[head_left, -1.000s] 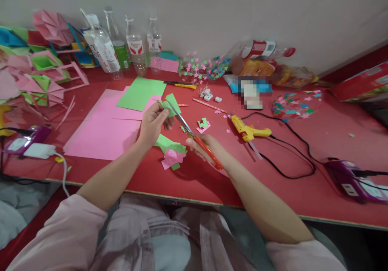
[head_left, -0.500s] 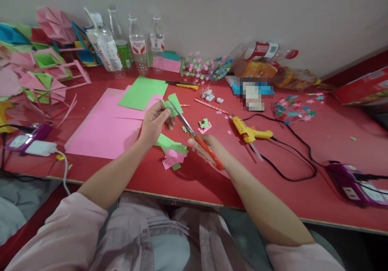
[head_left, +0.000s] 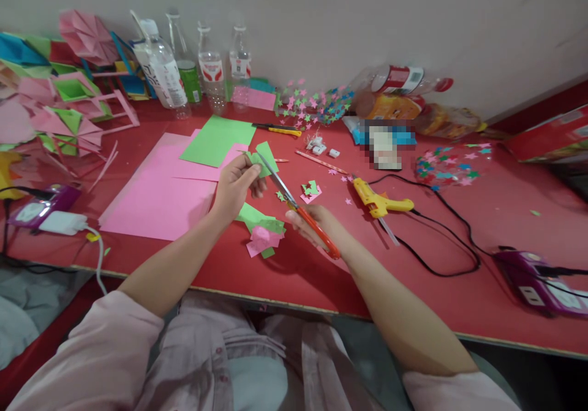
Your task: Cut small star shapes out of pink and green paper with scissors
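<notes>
Between the thumb and fingers of my left hand (head_left: pixel 239 181) is a small piece of green paper (head_left: pixel 267 158). My right hand (head_left: pixel 316 226) is wrapped round the orange-red handles of a pair of scissors (head_left: pixel 285 192), whose blades point up and left to the green paper. Below the blades lie green and pink paper scraps (head_left: pixel 264 239). Small cut pieces in green and pink (head_left: pixel 311 190) sit just right of the scissors. Left of my hands are large pink sheets (head_left: pixel 151 196) and a green sheet (head_left: pixel 218 140).
A yellow glue gun (head_left: pixel 381 199) with a black cord lies to the right, near a purple power strip (head_left: pixel 535 282). A yellow utility knife (head_left: pixel 280 130) and a pencil (head_left: pixel 321 162) lie farther back. Plastic bottles (head_left: pixel 212 71) and folded paper crafts (head_left: pixel 68 105) line the wall.
Both hands, the scissors and the green paper keep nearly the same pose. The whole view has shifted very slightly.
</notes>
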A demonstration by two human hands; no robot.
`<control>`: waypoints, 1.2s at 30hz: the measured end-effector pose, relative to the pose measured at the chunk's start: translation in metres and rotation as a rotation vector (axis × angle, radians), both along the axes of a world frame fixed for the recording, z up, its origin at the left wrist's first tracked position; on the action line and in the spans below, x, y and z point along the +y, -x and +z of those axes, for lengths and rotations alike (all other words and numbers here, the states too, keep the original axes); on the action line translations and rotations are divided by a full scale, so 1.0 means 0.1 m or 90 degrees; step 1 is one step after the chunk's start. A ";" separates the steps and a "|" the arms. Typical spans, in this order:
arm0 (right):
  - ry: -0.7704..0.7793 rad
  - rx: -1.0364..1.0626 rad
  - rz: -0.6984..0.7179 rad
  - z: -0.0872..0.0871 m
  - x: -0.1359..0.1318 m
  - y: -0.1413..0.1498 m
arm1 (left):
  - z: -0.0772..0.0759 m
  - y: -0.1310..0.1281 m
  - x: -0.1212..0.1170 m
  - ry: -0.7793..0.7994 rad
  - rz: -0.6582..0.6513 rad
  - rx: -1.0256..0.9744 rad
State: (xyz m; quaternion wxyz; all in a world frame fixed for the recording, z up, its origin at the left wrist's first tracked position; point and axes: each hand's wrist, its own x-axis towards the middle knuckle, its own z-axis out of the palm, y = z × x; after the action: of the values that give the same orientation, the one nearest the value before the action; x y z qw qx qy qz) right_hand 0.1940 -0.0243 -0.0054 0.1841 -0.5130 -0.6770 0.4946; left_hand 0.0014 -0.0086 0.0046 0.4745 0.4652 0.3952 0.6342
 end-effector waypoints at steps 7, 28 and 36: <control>0.023 -0.014 -0.002 0.01 0.01 0.00 | 0.01 0.01 -0.01 0.005 0.001 0.013; 0.056 -0.002 0.006 0.06 0.00 -0.02 | -0.01 0.07 0.03 -0.005 0.000 0.010; 0.103 0.102 0.078 0.16 -0.08 -0.05 | 0.01 0.06 0.00 0.011 -0.016 -0.010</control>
State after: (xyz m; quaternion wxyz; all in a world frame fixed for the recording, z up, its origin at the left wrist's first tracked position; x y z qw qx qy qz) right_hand 0.1993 -0.0323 0.0107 0.1653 -0.4424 -0.6483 0.5972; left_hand -0.0044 -0.0090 0.0059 0.4896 0.4611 0.3914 0.6281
